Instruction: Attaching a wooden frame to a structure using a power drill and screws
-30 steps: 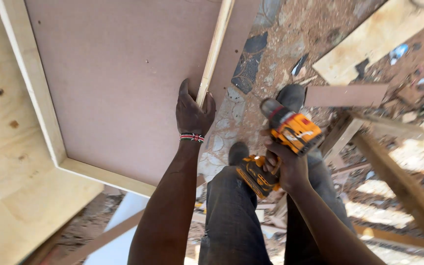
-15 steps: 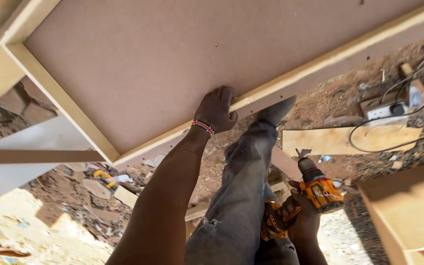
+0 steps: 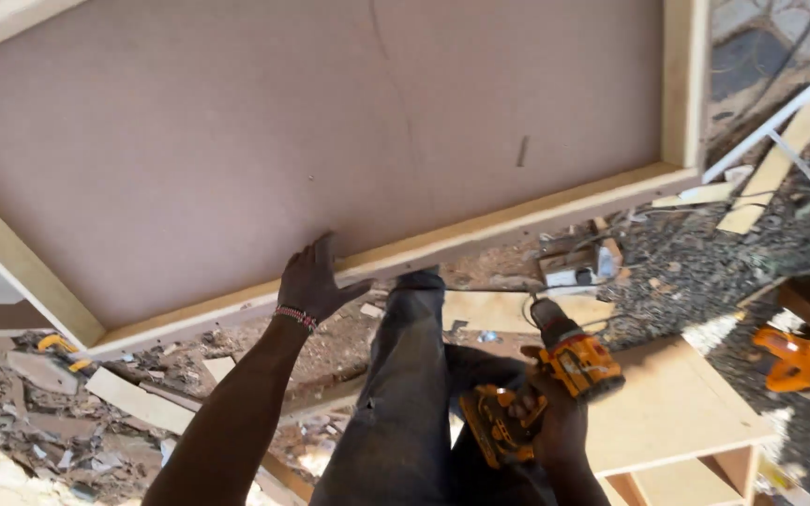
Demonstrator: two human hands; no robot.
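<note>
Left hand (image 3: 311,281): fingers spread flat, bracing framed hardboard panel (image 3: 330,141) | right hand (image 3: 555,422): fingers wrapped around cordless drill (image 3: 555,375), kept ready.

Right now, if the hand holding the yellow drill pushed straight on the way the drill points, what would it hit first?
Probably the small pale box among the rubble beyond the right hand and its drill; depth is hard to judge.
</note>
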